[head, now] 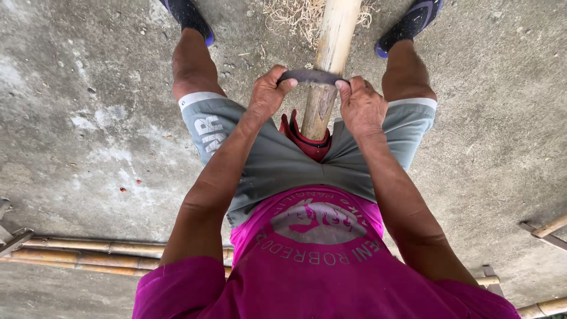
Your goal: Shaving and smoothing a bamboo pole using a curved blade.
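Head view: left hand (269, 94) and right hand (361, 106) clamped tight on either end of a curved dark blade (311, 75), laid across a bamboo pole (331, 59) between the knees. Shavings (295, 15) already piled beyond; upper pole looks pale and scraped, near end apparently unfinished.

Left hand (269, 93) and right hand (361, 106) grip a curved dark blade (312, 75) across a bamboo pole (331, 56); shavings (295, 15) lie at twelve o'clock.
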